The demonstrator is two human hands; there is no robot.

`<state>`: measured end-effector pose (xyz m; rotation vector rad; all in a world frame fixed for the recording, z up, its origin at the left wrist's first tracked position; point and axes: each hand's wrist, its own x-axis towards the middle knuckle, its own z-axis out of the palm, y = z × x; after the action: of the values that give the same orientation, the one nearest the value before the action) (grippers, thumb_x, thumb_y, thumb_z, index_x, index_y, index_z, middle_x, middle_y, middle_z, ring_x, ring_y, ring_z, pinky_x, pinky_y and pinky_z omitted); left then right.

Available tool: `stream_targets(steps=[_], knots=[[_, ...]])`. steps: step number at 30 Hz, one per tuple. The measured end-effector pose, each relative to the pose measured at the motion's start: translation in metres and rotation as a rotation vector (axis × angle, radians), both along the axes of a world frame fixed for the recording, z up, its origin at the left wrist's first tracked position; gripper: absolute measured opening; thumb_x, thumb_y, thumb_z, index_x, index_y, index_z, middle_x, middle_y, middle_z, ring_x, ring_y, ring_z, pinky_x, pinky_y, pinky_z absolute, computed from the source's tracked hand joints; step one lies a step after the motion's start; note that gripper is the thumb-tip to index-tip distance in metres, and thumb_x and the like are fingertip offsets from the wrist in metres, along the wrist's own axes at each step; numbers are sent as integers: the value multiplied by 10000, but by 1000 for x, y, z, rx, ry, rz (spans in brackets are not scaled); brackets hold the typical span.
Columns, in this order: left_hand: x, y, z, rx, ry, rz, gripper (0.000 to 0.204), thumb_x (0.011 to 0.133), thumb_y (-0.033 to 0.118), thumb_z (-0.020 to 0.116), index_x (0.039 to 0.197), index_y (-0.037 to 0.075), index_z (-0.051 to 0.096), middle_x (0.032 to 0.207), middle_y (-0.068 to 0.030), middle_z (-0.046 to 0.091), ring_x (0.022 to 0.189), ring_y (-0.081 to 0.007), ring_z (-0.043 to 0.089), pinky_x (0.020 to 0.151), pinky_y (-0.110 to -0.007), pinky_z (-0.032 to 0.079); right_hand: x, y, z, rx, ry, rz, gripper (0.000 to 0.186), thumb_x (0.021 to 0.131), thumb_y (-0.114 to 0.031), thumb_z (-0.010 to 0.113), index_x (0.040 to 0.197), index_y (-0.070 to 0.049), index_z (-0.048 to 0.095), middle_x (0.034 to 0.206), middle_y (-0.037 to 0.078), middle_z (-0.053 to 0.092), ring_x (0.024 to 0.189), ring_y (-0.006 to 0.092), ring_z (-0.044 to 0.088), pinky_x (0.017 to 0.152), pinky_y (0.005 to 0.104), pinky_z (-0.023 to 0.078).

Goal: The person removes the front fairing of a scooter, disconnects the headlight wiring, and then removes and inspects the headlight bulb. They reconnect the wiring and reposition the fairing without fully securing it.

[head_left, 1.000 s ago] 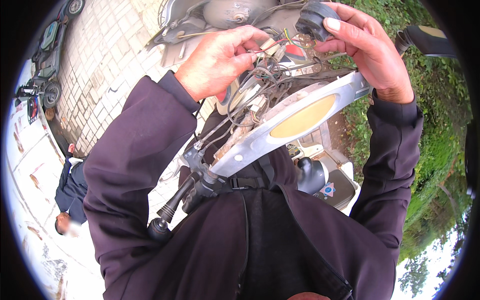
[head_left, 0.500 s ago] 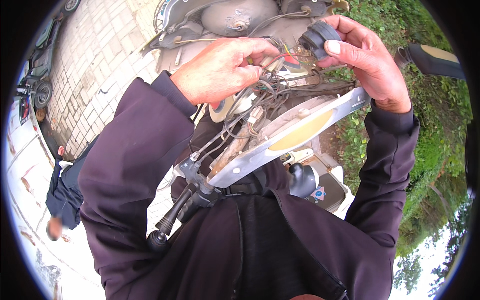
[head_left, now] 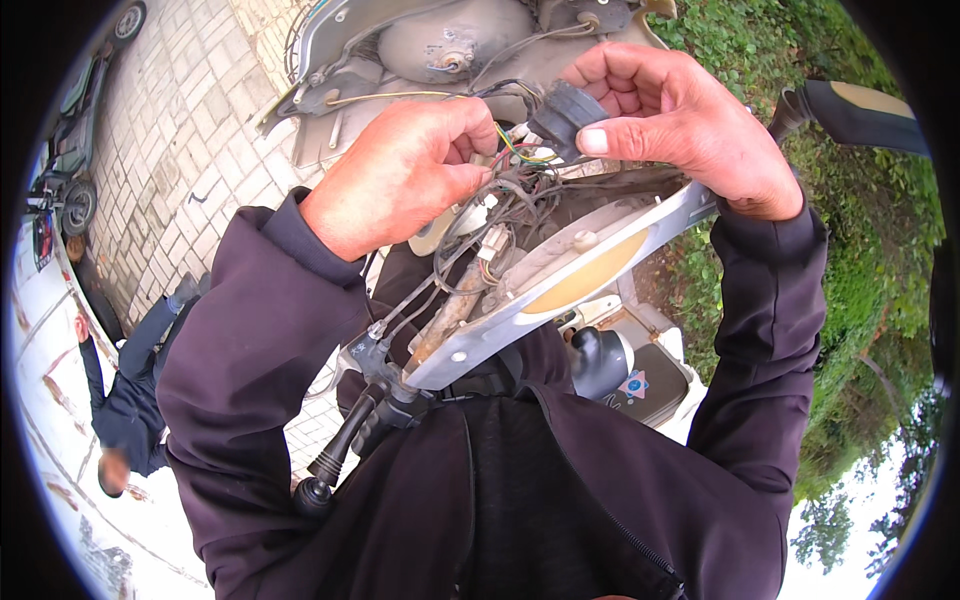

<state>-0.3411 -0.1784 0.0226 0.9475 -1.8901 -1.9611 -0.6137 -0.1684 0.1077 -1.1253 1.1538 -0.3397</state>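
Note:
My right hand (head_left: 680, 130) grips a black, round, ribbed part (head_left: 567, 118), maybe a rubber-cased unit, between thumb and fingers. Coloured thin wires (head_left: 520, 150) run beside it toward my left hand (head_left: 410, 165), whose thumb and fingers pinch at their near end; the exact spot is hidden by the fingertips. Beneath both hands, a tangle of grey and black cables (head_left: 520, 190) with a white connector (head_left: 493, 243) fills the opened front of a scooter. A silver and yellow cover panel (head_left: 570, 285) lies slanted across the handlebar area.
Beyond my hands is a detached front fairing with a headlight housing (head_left: 455, 40). The left handlebar lever (head_left: 345, 440) is close to my body; a dark grip (head_left: 865, 115) juts out at right. Green plants (head_left: 870, 250) grow at right. A person in dark clothes (head_left: 130, 410) is on the left.
My right hand has brought the black part left and slightly down, closer to my left hand. The whole view has shifted a little. The person at left has changed leg position.

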Motion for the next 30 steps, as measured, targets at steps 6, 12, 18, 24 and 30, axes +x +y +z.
stream_targets(steps=[6,12,18,24,30], knots=[[4,-4,0,102,-28,87,58,987,35,679,1005,-13,653,831,-46,672,608,-103,612,514,-265,496,12,-17,-4,-44,-46,15,447,942,-121,817,1314,52,638,1142,63,741,1013,92,689,893,246,547],[11,-10,13,54,-76,96,129,984,87,716,950,-20,654,733,-62,669,549,-133,656,479,-275,476,15,-29,0,-47,-28,19,368,955,-125,828,1244,38,669,1034,37,749,923,76,685,811,249,552],[7,-6,36,-116,83,316,293,916,108,832,1128,-13,670,754,-73,692,513,-110,632,456,-268,450,26,-21,-10,-247,74,59,455,900,-122,856,1275,36,653,1072,48,749,975,85,691,879,256,566],[6,-1,42,-65,42,252,555,865,28,877,1349,-16,610,1105,-80,722,909,-97,708,731,-221,557,25,-8,-6,-269,63,96,496,874,12,831,1324,39,626,1103,80,757,1016,117,709,910,287,582],[10,0,38,31,79,238,549,891,-8,836,1374,-14,575,1199,-89,706,1079,-144,699,917,-290,591,24,-9,-10,-283,-70,139,482,885,55,784,1340,39,627,1116,65,752,1022,106,703,898,277,576]])
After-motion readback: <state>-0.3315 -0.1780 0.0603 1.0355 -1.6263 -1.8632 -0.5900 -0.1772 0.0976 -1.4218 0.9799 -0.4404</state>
